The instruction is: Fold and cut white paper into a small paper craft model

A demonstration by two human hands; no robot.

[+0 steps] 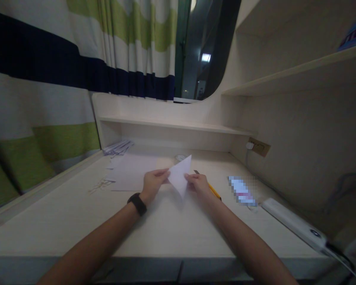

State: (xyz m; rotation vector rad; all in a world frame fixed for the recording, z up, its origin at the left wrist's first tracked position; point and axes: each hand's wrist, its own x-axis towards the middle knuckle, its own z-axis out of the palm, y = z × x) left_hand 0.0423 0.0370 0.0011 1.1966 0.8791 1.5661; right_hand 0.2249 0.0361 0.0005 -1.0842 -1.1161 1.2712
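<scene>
Between my two hands is a small white sheet of paper (180, 176), raised over the desk and tilted, with one corner pointing up and another down. My left hand (154, 183), with a dark watch (137, 204) on its wrist, pinches the paper's left edge. The right side is gripped between thumb and fingers of my right hand (198, 183). A yellow utility knife (214, 191) lies partly behind my right hand and forearm. Behind the paper, a roll of tape (180, 158) is partly hidden. Larger white sheets (130, 170) lie flat beside my left hand.
A stack of folded paper strips (118, 147) lies at the back left, with thin pale strings (100, 185) nearer. At right are a phone (241, 190) and a long white lamp or bar (293, 221) with a cable. A low shelf (172, 124) spans the desk's back.
</scene>
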